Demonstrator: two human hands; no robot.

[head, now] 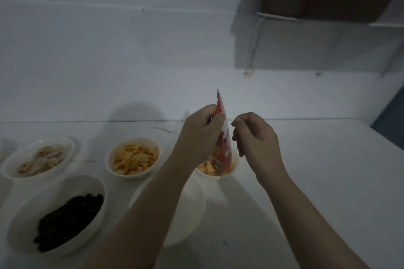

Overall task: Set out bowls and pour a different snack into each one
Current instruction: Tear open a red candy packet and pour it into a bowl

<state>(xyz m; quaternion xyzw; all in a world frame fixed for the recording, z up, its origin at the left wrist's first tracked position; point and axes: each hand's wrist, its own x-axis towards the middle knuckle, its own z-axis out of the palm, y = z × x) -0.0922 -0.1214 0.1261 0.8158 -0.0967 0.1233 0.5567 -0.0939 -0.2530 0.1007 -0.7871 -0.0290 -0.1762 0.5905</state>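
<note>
Two bare forearms enter from the lower edge, ending in the left hand and the right hand. No sleeves, gloves, rings, watch or bands are visible on either; both arms are uncovered up to the frame edge

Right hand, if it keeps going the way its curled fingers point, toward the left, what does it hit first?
Probably the red snack packet that the left hand holds upside down over a bowl. The right hand sits just beside it; depth unclear.
</note>
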